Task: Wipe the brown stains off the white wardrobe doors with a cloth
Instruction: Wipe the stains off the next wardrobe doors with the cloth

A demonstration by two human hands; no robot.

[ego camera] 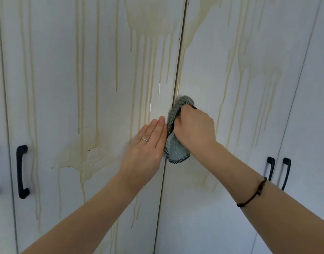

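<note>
1. While the left hand (145, 145) lies flat on the left wardrobe door (65, 107), fingers straight and together, the right hand (194, 131) clutches a grey-green cloth (175, 151) against the seam (176, 83) between the doors;
2. brown drip stains (148, 21) streak both doors; black handles (20, 171) sit at the outer edges.

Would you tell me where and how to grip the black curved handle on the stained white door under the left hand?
Take the black curved handle by its straight vertical middle, fingers hooking behind from the right: the bar stands off the stained white door, joined at its ends.
</note>
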